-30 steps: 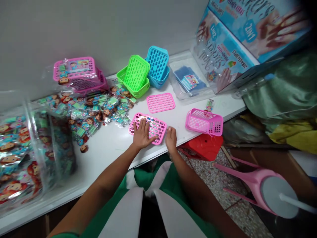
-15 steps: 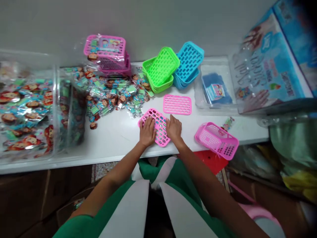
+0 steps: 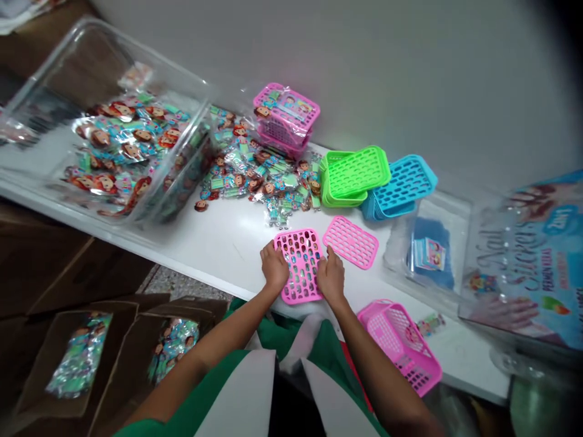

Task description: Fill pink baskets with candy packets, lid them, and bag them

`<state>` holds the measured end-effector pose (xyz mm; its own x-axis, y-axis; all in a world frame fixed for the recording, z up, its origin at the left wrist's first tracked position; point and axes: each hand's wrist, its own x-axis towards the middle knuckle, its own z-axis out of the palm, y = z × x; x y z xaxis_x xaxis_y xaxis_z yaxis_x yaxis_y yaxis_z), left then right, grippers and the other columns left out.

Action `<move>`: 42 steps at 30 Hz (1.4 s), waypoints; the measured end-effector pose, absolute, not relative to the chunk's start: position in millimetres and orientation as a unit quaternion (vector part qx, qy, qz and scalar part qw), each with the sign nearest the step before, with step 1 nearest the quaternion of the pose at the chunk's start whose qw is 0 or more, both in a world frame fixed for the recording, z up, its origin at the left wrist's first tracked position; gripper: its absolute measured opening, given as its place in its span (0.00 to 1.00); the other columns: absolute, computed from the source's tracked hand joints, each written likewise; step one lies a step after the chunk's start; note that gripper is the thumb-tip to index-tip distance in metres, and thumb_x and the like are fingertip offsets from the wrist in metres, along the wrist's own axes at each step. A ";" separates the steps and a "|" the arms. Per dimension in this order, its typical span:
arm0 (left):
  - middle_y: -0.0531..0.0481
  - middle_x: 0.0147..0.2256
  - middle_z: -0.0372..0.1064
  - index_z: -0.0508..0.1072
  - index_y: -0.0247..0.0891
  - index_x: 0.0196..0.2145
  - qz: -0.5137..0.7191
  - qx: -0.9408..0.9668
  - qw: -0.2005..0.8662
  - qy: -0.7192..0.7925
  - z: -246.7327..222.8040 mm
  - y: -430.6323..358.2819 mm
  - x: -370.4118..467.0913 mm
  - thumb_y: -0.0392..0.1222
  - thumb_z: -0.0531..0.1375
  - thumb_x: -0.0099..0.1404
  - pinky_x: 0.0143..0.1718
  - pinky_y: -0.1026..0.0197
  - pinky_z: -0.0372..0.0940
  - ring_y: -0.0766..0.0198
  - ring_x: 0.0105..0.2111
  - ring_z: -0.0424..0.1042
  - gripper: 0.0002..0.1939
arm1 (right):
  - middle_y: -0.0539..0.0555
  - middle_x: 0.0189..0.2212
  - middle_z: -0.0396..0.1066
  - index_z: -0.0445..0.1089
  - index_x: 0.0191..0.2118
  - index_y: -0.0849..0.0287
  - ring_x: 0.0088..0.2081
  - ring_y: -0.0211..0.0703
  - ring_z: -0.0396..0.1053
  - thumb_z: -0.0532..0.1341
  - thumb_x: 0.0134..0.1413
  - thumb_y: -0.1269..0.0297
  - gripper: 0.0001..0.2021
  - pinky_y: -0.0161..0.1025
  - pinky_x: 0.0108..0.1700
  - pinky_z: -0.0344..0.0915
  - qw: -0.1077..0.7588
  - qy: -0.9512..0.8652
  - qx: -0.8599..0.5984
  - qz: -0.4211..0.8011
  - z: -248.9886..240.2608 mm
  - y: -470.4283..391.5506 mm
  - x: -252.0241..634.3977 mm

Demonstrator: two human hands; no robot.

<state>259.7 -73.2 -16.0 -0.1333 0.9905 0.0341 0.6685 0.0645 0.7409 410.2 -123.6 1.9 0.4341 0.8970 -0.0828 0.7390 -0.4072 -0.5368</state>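
A pink basket [image 3: 301, 267], topped by a perforated lid, lies in front of me at the near side of the white table. Coloured bits show through the lid's holes, while its side walls are mostly hidden. My left hand [image 3: 274, 267] is closed along its left edge, fingers curled. On the opposite edge my right hand [image 3: 331, 276] grips the same basket, its thumb near the rim. A loose flat pink lid [image 3: 350, 243] lies just beyond my right hand. Close to my right forearm stands an open pink basket [image 3: 403, 346].
Many small doll-printed packets [image 3: 255, 170] are heaped behind, near a clear bin [image 3: 150, 212] of more packets. Stacked pink baskets [image 3: 286, 118], green baskets [image 3: 355, 176] and blue baskets [image 3: 401, 185] line the wall. At right are a clear tray [image 3: 396, 261] and a printed box [image 3: 528, 267].
The view has turned, so the table now slants down to the right. The lidded basket sits straighter, and my hands have shifted from its top to its two sides.
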 end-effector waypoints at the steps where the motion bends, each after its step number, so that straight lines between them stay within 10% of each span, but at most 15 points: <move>1: 0.39 0.43 0.65 0.63 0.38 0.50 0.313 0.610 0.246 0.685 -15.7 -74.7 260.9 0.42 0.43 0.70 0.47 0.45 0.63 0.50 0.47 0.64 0.16 | 0.68 0.54 0.64 0.56 0.62 0.67 0.56 0.58 0.60 0.42 0.64 0.57 0.27 0.55 0.54 0.57 0.217 -0.516 -0.809 0.182 4.3 -110.0 411.8; 17: 0.40 0.52 0.64 0.63 0.37 0.54 0.350 0.554 0.392 0.646 -12.0 -76.7 245.8 0.47 0.44 0.70 0.55 0.51 0.58 0.56 0.54 0.63 0.20 | 0.63 0.44 0.69 0.71 0.50 0.63 0.48 0.51 0.64 0.48 0.61 0.54 0.23 0.48 0.52 0.59 0.301 -0.552 -0.760 0.163 -14.1 -58.9 423.2; 24: 0.50 0.31 0.71 0.70 0.36 0.37 0.330 0.397 0.558 0.649 -20.0 -123.9 206.5 0.44 0.54 0.63 0.31 0.61 0.66 0.66 0.26 0.70 0.10 | 0.52 0.26 0.69 0.72 0.37 0.62 0.30 0.41 0.64 0.50 0.59 0.49 0.22 0.37 0.36 0.62 0.393 -0.503 -0.694 0.333 1.4 -56.5 431.1; 36: 0.56 0.21 0.64 0.68 0.36 0.30 0.383 0.361 0.625 0.576 -17.4 -151.8 218.7 0.47 0.63 0.54 0.25 0.66 0.61 0.69 0.22 0.65 0.12 | 0.51 0.26 0.70 0.70 0.38 0.60 0.29 0.42 0.63 0.51 0.57 0.46 0.22 0.37 0.34 0.59 0.299 -0.544 -0.750 0.229 25.2 -58.8 425.0; 42: 0.58 0.22 0.63 0.67 0.37 0.35 0.400 0.341 0.612 0.590 -20.5 -145.6 221.1 0.49 0.61 0.57 0.25 0.66 0.63 0.68 0.23 0.67 0.13 | 0.49 0.24 0.70 0.70 0.35 0.59 0.24 0.39 0.64 0.53 0.54 0.53 0.15 0.37 0.28 0.62 0.381 -0.438 -0.629 0.517 52.2 -60.4 425.6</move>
<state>221.1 -145.6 -20.5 -0.0171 0.8931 -0.4495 -0.0870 0.4465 0.8905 425.6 -60.4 52.2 0.0819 0.9446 -0.3179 0.1570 -0.3273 -0.9318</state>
